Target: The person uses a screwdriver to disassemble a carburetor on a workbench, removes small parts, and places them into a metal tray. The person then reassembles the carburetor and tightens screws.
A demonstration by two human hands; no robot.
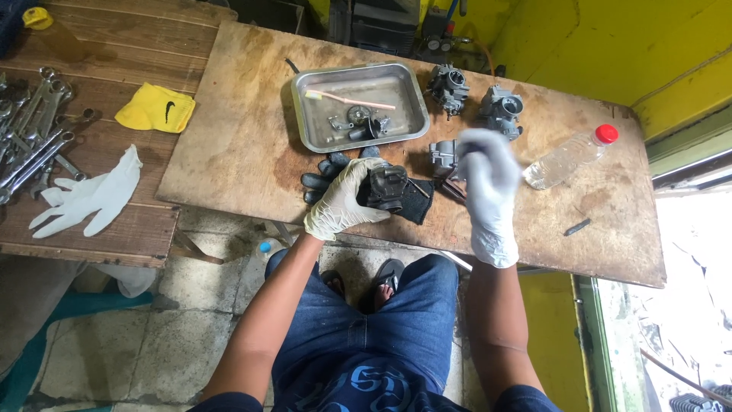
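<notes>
Centrally, the gloved left hand (345, 200) grasps a dark carburetor (386, 188), steadied on a black cloth (418, 204) over the tabletop (229, 145). Right hand (488, 183) is motion-blurred just beside it; its fingers' grip cannot be told.

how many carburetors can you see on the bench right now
4. One dark carburetor is gripped in the left hand. Two grey ones stand beyond the metal tray: one beside it, one further right. A fourth sits partly hidden behind the blurred right hand.
</notes>
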